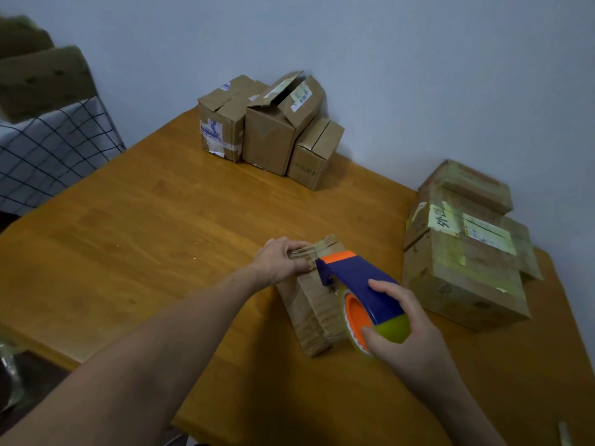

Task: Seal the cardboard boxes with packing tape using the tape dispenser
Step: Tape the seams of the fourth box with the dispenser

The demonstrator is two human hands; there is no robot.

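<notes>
A small, worn cardboard box (310,312) lies on the wooden table (154,226) near its front. My left hand (280,260) grips the box's far end, fingers curled over the top edge. My right hand (399,336) holds the blue and orange tape dispenser (357,281) by its roll of clear tape. The dispenser's orange-tipped head rests on the box top right beside my left fingers. The box's right side is hidden behind the dispenser.
Three cardboard boxes (273,130) stand grouped at the table's far edge against the wall. A stack of taped boxes (467,252) with yellowish labels sits at the right. A checked cloth (48,149) and more cardboard lie off the table's left.
</notes>
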